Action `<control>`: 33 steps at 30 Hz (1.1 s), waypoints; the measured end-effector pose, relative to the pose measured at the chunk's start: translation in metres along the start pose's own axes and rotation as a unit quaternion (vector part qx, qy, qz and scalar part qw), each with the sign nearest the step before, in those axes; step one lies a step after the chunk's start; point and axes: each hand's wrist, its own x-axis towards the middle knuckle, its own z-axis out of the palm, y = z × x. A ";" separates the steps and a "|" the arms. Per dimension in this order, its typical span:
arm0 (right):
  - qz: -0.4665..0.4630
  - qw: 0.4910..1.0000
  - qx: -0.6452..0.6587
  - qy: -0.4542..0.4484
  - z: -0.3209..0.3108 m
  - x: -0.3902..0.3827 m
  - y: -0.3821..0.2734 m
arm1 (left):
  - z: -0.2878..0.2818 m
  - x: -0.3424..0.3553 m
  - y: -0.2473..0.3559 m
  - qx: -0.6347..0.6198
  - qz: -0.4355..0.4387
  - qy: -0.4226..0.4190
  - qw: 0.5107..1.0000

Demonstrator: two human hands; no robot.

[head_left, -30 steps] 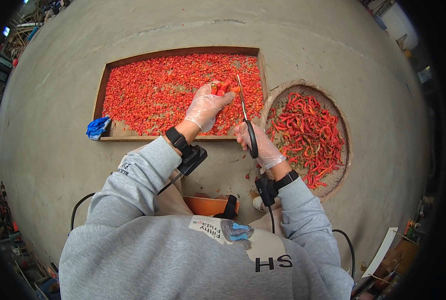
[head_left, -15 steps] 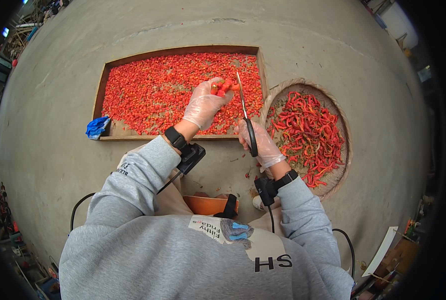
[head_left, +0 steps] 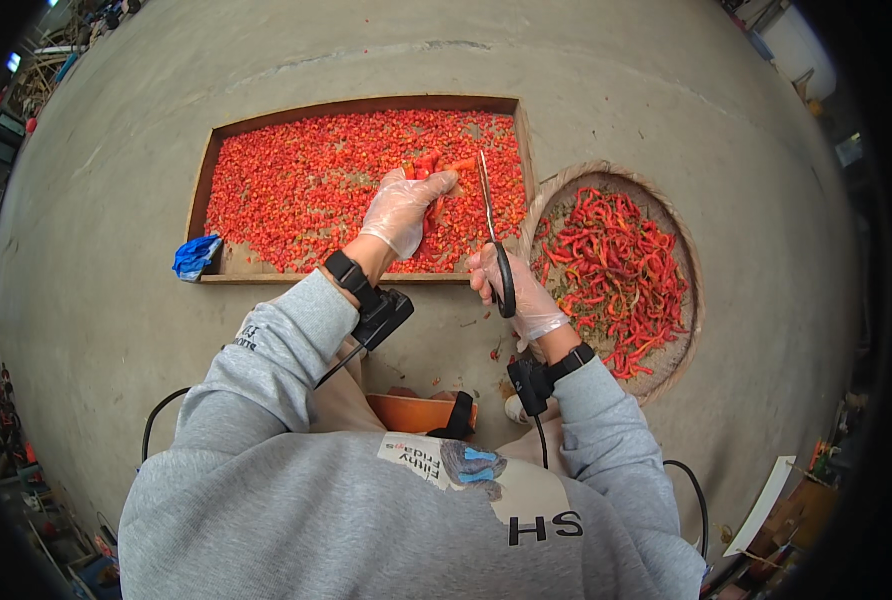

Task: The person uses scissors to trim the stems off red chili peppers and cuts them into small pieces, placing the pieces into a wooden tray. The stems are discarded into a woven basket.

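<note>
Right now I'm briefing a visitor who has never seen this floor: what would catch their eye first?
The wooden tray heaped with bright red chopped chillies, flat on the concrete floor ahead. To its right, a round woven basket of whole red chillies. Over the tray's right end, the gloved left hand holds chillies beside the scissors in the gloved right hand.

bare grey concrete floor [head_left: 606, 60] carries everything. lying directly on it: a shallow rectangular wooden tray [head_left: 361, 103] filled with chopped red chilli pieces, and just to its right, edges nearly touching, a round woven basket [head_left: 688, 262] of whole red chillies. a crumpled blue cloth [head_left: 195, 256] sits at the tray's near left corner. a few red bits [head_left: 497, 350] lie scattered on the concrete in front of the tray. white sheet [head_left: 761, 505] far lower right.
</note>
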 end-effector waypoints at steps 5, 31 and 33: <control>-0.019 0.998 0.009 -0.054 -0.003 0.001 0.006 | 0.006 -0.002 0.000 0.022 -0.024 0.013 0.999; -0.064 0.996 -0.006 -0.059 -0.004 -0.002 0.005 | 0.012 -0.007 0.000 0.033 0.020 -0.033 0.999; -0.037 0.998 0.018 -0.049 -0.003 -0.001 0.005 | 0.013 -0.009 0.002 0.044 0.017 -0.036 0.998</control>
